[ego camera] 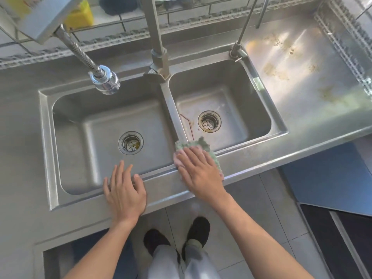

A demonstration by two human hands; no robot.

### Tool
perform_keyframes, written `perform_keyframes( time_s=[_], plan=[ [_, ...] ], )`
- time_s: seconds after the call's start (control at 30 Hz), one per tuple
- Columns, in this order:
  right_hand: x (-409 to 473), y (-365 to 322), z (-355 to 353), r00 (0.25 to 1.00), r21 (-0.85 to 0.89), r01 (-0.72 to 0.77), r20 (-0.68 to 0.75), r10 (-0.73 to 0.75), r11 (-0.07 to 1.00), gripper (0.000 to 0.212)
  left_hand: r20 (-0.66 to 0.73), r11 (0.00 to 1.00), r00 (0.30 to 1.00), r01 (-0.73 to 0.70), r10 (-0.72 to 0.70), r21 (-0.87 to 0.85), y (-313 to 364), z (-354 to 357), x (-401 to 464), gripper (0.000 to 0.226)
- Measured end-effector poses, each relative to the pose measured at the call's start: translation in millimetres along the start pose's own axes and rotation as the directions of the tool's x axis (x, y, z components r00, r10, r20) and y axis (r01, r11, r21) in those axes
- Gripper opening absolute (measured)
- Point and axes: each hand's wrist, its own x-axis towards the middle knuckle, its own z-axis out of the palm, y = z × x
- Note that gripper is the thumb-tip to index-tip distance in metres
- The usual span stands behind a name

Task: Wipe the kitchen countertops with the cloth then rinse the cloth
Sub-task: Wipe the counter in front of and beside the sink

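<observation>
A green and pink cloth point(196, 145) lies on the front rim of the steel double sink point(47, 137), where the divider between the two basins meets the rim. My right hand point(199, 170) presses flat on the cloth, fingers spread and pointing up-left. My left hand point(123, 190) rests flat on the front rim of the left basin, holding nothing. The steel countertop point(306, 77) to the right of the sink shows dried yellowish stains. Both basins are dry, with a strainer in each drain.
A flexible spray faucet point(104, 79) hangs over the left basin and a square faucet post point(159, 57) stands at the divider. A thin tap point(236, 49) stands at the right basin's back corner. A yellow container point(80, 15) sits on the back ledge. My feet stand on the tiled floor.
</observation>
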Motion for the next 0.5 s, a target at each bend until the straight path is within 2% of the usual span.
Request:
perform_keyframes(
  time_s=[0.1,0.2,0.33,0.4,0.5],
  plan=[
    [40.0,-8.7,6.7,0.986,-0.004,-0.087,0.140,0.087,0.996,0.054,0.007,1.000,1.000,-0.004,0.004,0.008,-1.9,1.2,0.2,0.050],
    [76.7,-19.7,8.5,0.976,0.004,-0.084,0.201,0.081,0.996,0.057,-0.011,1.000,1.000,-0.003,0.003,0.001,-1.9,2.8,0.8,0.050],
    [59.9,-15.6,-0.8,0.959,-0.004,-0.058,0.279,0.057,0.998,0.054,-0.009,1.000,1.000,-0.005,0.005,-0.005,-1.5,3.6,1.2,0.050],
    [36.0,-12.6,-12.7,0.969,0.038,-0.058,0.244,0.047,0.998,0.050,-0.004,1.000,1.000,0.000,0.000,-0.011,-1.2,2.9,1.1,0.049],
    [-2.1,-19.3,-25.2,1.000,0.051,0.011,0.027,-0.012,0.999,0.040,0.002,1.000,1.000,0.002,-0.002,-0.013,0.4,0.2,1.0,0.049]
  ],
)
